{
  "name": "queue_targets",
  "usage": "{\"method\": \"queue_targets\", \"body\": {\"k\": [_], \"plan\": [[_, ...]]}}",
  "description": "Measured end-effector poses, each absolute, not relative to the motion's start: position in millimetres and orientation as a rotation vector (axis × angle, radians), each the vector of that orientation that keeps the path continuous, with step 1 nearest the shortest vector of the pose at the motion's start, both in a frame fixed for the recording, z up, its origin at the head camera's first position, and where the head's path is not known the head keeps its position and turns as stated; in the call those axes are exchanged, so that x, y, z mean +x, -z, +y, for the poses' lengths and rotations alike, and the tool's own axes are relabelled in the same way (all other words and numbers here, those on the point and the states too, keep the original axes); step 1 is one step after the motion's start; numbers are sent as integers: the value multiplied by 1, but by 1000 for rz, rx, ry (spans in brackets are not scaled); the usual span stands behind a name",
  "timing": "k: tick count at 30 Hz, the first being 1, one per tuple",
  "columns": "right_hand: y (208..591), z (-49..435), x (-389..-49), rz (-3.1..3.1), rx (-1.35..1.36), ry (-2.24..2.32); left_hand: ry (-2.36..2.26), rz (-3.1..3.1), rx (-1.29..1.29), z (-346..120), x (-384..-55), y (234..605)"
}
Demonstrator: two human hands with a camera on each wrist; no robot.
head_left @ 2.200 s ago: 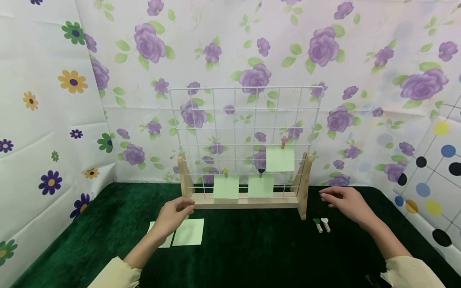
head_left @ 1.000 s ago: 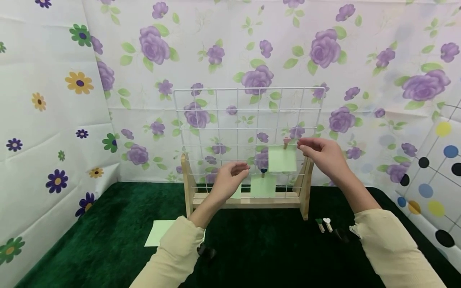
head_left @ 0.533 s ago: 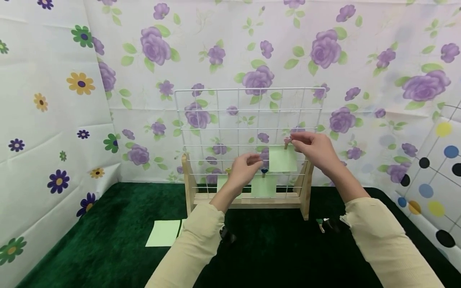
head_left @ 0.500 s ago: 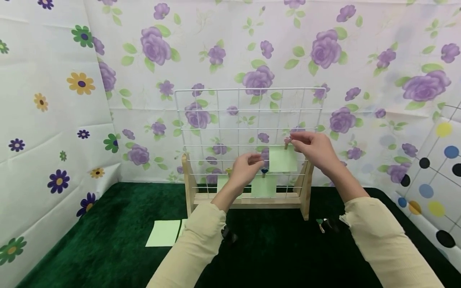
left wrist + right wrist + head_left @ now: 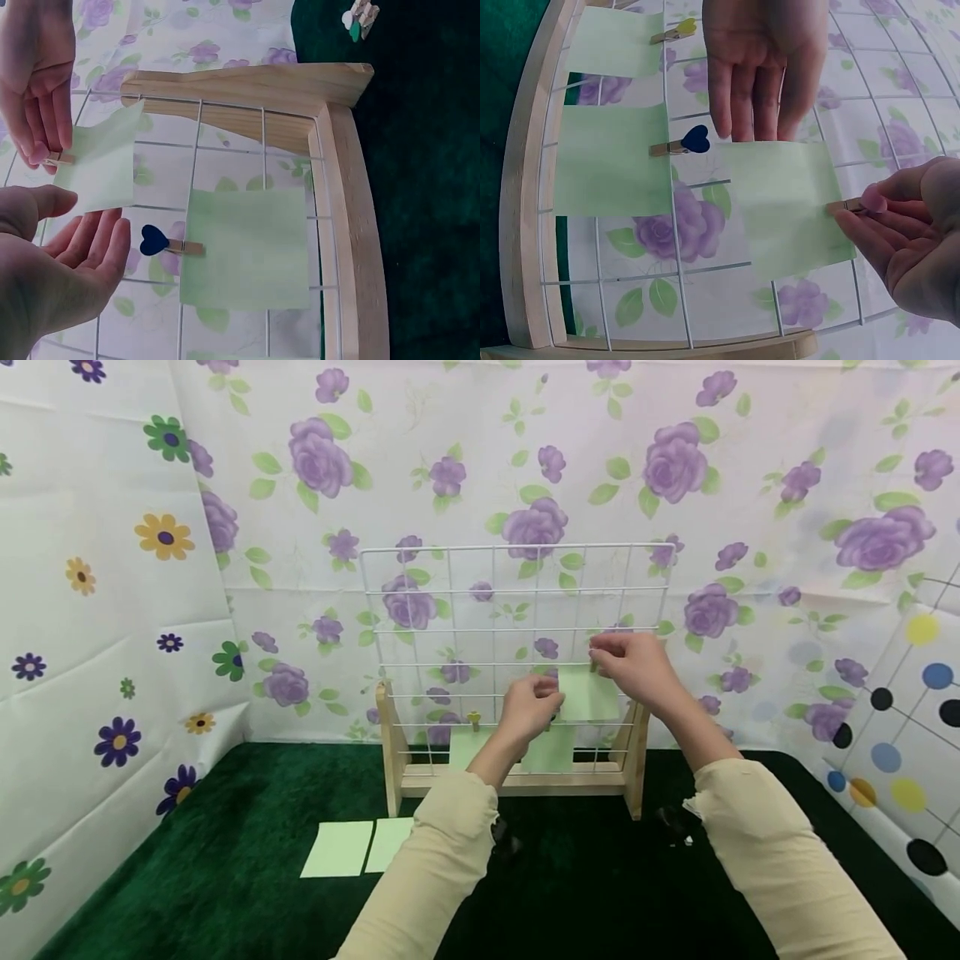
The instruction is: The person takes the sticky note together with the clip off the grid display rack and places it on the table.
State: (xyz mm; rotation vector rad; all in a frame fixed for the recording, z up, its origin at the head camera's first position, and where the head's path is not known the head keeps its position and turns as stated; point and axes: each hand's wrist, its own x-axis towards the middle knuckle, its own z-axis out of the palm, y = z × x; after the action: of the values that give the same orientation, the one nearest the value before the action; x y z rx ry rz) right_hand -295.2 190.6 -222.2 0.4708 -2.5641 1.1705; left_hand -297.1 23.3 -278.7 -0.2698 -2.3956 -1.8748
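A white wire grid [image 5: 517,547] stands in a wooden frame [image 5: 633,768]. My right hand [image 5: 641,672] pinches the pink heart clothespin [image 5: 874,199] between thumb and fingers. That clothespin sits on the edge of the upper light green note [image 5: 784,202]. My left hand [image 5: 528,710] is at the note's opposite edge, fingers nearly straight, with the fingertips partly behind the paper in the right wrist view. Lower down hang two more green notes, one under a navy heart clothespin [image 5: 696,139], the other under a yellow clothespin [image 5: 682,30].
Two green sheets, a left one [image 5: 337,850] and a right one [image 5: 386,843], lie on the dark green cloth [image 5: 225,860]; my left sleeve partly covers the right one. Spare heart clothespins [image 5: 358,22] lie beyond the frame's side. Flowered fabric [image 5: 465,460] hangs behind.
Both hands have risen from the table's sides to the grid. My right hand has come left onto the pink clothespin; my left hand has moved right to the upper note's edge.
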Motion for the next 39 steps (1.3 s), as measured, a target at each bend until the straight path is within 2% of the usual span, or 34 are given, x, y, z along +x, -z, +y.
{"method": "queue_targets", "body": {"k": [14,39], "plan": [[224,193,-304,-2580,499,-1110,1855,-2379,-151,34,-301,276],[226,191,-308,-2484,452,-804,1745,-2343,-149,32,-303,275]]}}
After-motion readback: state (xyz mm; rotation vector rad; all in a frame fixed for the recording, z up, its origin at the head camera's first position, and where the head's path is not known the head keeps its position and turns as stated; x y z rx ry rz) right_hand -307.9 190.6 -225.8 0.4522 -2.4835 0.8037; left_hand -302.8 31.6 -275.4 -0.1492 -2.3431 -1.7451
